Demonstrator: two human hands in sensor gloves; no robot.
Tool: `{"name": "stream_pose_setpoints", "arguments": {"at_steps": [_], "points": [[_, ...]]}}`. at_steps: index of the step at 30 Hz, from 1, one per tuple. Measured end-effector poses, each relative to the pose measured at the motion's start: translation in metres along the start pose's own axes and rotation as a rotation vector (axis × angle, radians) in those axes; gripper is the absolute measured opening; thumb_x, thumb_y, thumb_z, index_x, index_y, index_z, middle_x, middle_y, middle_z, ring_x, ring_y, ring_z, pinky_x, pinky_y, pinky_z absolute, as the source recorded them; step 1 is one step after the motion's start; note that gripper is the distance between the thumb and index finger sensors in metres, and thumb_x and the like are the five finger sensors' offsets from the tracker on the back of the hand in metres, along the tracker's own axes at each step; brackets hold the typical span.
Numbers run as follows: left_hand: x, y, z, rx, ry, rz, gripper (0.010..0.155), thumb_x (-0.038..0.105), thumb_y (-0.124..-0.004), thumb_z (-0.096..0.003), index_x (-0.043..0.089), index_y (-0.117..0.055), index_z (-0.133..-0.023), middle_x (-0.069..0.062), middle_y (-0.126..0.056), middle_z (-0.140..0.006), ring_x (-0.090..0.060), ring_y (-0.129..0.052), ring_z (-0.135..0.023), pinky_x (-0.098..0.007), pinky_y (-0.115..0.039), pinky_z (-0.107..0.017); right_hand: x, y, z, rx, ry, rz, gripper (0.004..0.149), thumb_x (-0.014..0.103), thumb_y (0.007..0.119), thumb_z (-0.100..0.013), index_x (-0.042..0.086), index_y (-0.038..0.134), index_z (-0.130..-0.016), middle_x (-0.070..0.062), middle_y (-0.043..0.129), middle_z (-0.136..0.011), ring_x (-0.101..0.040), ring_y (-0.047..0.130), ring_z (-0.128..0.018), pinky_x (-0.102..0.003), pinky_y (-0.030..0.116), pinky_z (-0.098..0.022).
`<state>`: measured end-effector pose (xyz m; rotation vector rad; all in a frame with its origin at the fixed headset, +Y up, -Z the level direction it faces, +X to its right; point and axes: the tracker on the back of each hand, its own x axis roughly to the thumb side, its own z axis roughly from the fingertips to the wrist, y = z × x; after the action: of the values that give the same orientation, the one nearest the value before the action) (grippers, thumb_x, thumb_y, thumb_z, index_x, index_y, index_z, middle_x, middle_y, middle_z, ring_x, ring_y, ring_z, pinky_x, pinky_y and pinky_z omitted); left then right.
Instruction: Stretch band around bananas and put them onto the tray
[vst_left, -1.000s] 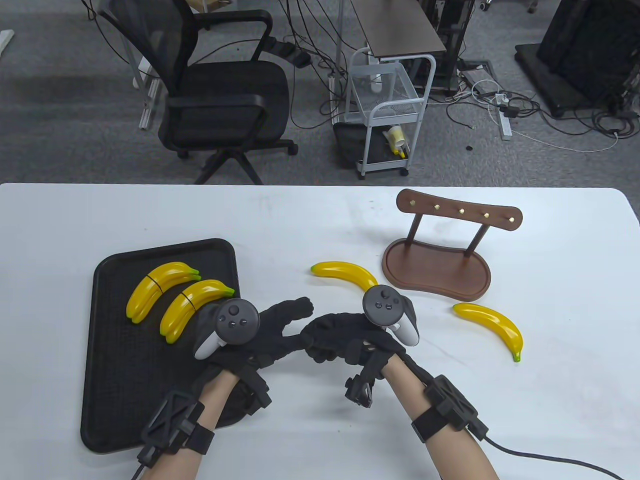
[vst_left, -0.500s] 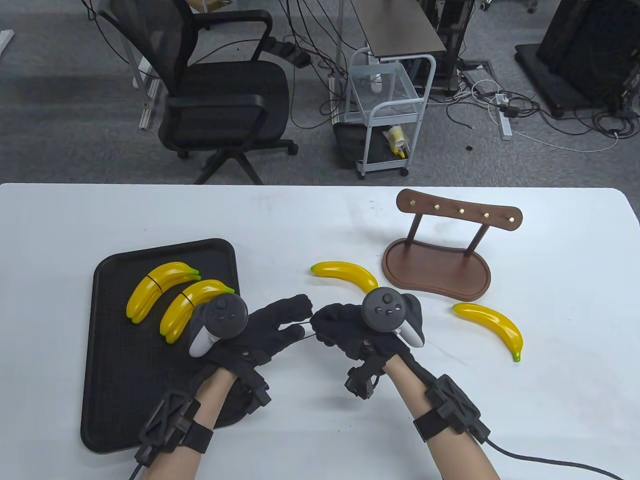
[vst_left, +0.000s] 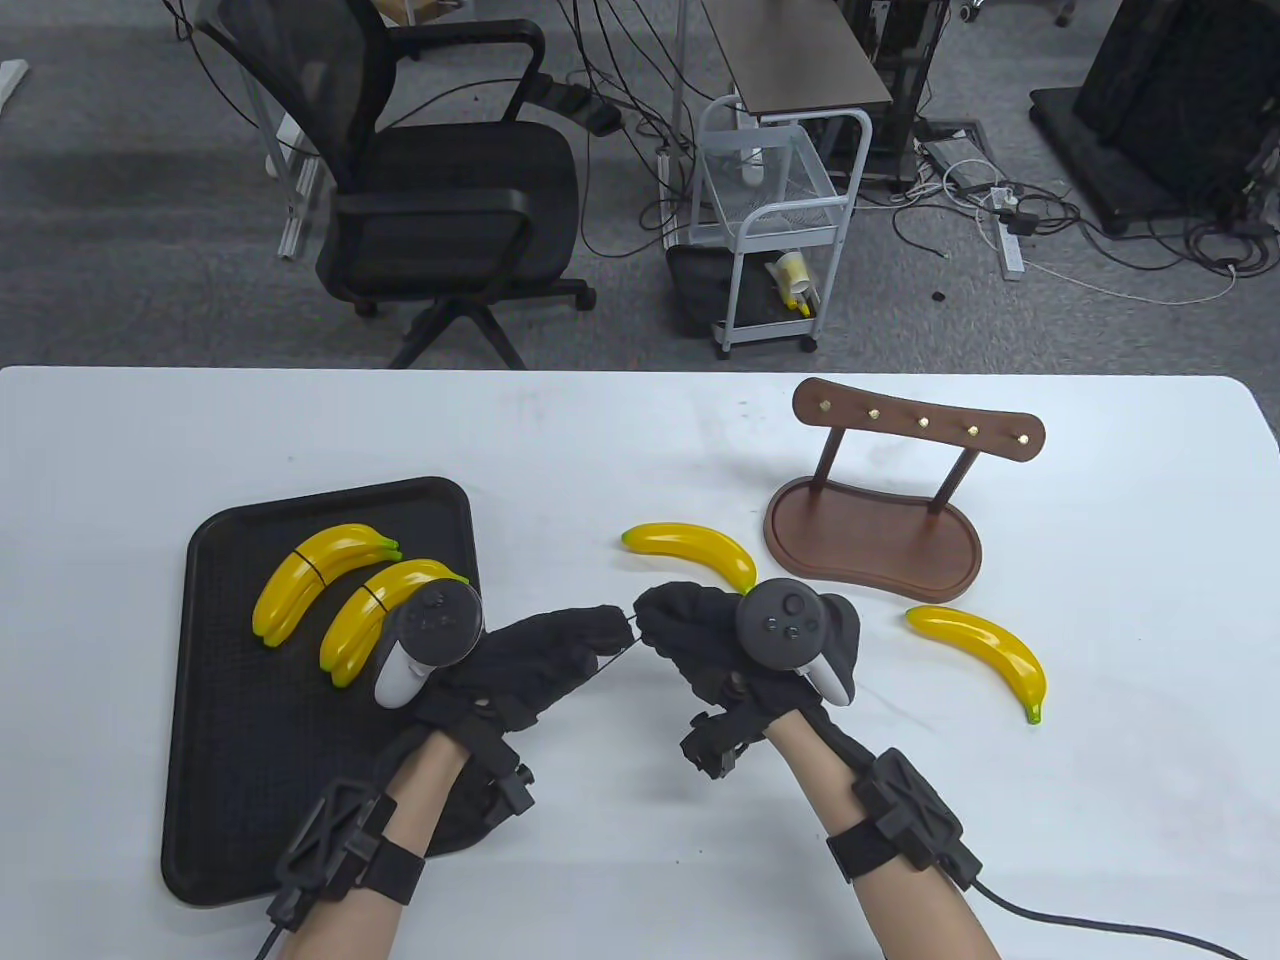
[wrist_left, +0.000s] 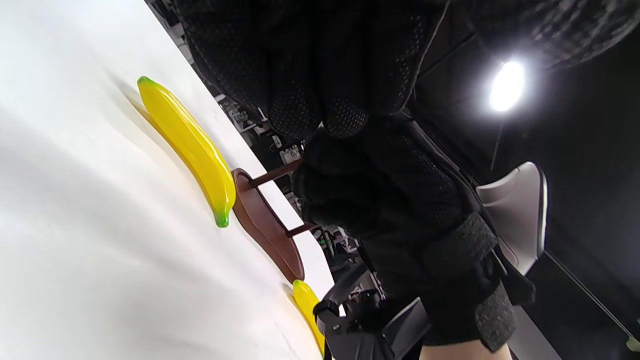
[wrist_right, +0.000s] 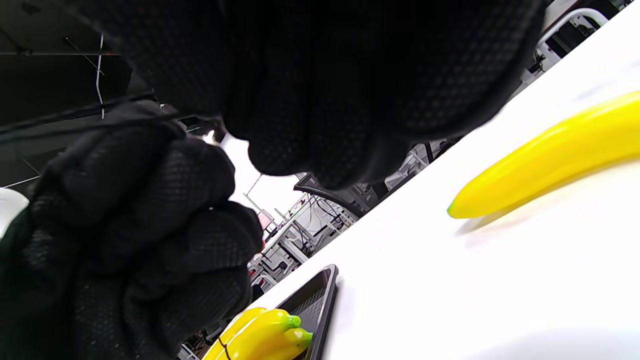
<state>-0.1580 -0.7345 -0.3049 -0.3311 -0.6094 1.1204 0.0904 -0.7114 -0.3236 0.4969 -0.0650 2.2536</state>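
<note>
A thin black band (vst_left: 613, 651) runs taut between my two hands near the table's middle. My left hand (vst_left: 588, 632) pinches its left end with curled fingers. My right hand (vst_left: 662, 622) grips the other end, knuckles up. In the right wrist view my left hand (wrist_right: 150, 215) looks like a closed fist. Two banded banana pairs (vst_left: 320, 575) (vst_left: 385, 610) lie on the black tray (vst_left: 230, 760). One loose banana (vst_left: 695, 550) lies just beyond my right hand. A second loose banana (vst_left: 985, 655) lies to its right.
A brown wooden hook stand (vst_left: 870, 540) sits at the right rear, between the two loose bananas. Its base (wrist_left: 267, 230) shows in the left wrist view, past the nearer banana (wrist_left: 192, 145). Beyond the table stand an office chair (vst_left: 440, 190) and a white cart (vst_left: 775, 230).
My right hand has moved away from me and closer to the loose banana. My left fingers have curled in, and the band now shows stretched between the hands.
</note>
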Motion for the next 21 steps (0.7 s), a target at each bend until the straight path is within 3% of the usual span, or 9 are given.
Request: {"name": "stream_pose_setpoints", "arguments": {"at_steps": [21], "points": [[-0.001, 0.002, 0.001, 0.001, -0.03, 0.137, 0.068, 0.062, -0.064, -0.046, 0.028, -0.068, -0.104, 0.005, -0.079, -0.11, -0.027, -0.083, -0.102, -0.047, -0.066, -0.08, -0.01, 0.013, -0.004, 0.148, 0.001, -0.154, 0.038, 0.028, 0.071, -0.055, 0.011, 0.083, -0.087, -0.011, 0.095, -0.076, -0.033, 0.099, -0.06, -0.05, 0.082, -0.042]]}}
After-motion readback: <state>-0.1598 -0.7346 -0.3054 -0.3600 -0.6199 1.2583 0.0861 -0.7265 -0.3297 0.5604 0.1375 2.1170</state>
